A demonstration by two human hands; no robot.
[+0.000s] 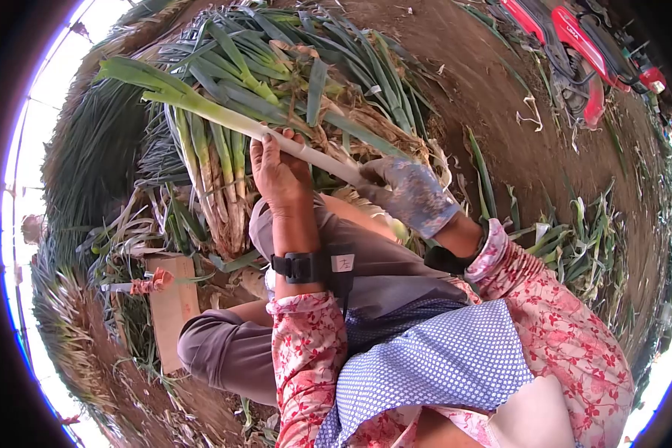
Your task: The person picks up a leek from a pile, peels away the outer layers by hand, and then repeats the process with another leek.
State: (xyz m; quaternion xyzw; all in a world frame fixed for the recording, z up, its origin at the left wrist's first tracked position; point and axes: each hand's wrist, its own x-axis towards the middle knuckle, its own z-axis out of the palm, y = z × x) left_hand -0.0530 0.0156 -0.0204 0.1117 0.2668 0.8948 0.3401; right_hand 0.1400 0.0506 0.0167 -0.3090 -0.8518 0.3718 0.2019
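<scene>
A long green onion (228, 119) with a clean white shank lies slantwise in front of me, its trimmed green leaves toward the upper left. My left hand (282, 173), bare, is closed around the middle of the shank with the thumb on top. In a mottled grey glove, my right hand (412, 196) grips the lower, root end, which its fingers partly hide. Just beyond both hands is a heap of unpeeled green onions (216, 157) with dry brown outer skins and long dark leaves.
A knife (153, 282) with a wrapped handle rests by a cardboard piece (173, 306) at left. Stripped leaves (586, 239) litter the soil (485, 97) at right. A red power tool (571, 37) lies at the upper right. Tall stacked onions (89, 179) line the far left.
</scene>
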